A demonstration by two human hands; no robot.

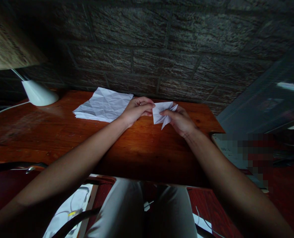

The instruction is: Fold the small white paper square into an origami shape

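Note:
A small white folded paper piece (163, 114) with pointed flaps is held just above the wooden table (62, 132) near its far edge. My left hand (137, 110) pinches its left side with closed fingers. On the piece's right side, my right hand (179, 119) grips it with thumb and fingers closed. Both forearms reach in from the near side.
A stack of creased white paper sheets (103, 105) lies left of my left hand. A white lamp base (39, 93) stands at the far left under a shade (7, 43). A dark brick wall (162, 49) rises behind the table. My knees (142, 208) show below its near edge.

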